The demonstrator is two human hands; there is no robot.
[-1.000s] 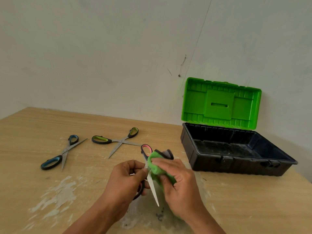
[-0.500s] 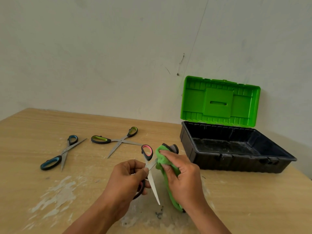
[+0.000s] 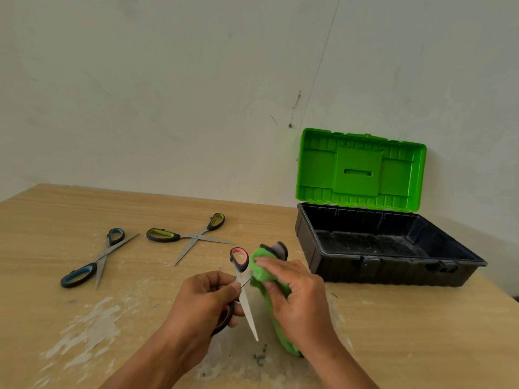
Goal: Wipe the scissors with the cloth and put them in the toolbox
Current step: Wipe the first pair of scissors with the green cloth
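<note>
My left hand point(image 3: 206, 300) grips a pair of pink-handled scissors point(image 3: 245, 297), held spread open above the table; one pink loop points up and one blade points down toward me. My right hand point(image 3: 297, 301) holds a green cloth point(image 3: 259, 272) pressed around the other blade, which is hidden inside it. The cloth's tail hangs down under my right palm. The toolbox point(image 3: 365, 272), black with a raised green lid, stands open to the right, with nothing visible inside.
Two more open scissors lie on the wooden table at the left: a blue-handled pair point(image 3: 97, 258) and a green-handled pair point(image 3: 191, 237). White scuffed patches point(image 3: 90, 329) mark the table near me. A plain wall stands close behind the table.
My right hand slid the cloth along the covered blade, away from me toward the toolbox, then stayed there. My left hand kept the scissors nearly still.
</note>
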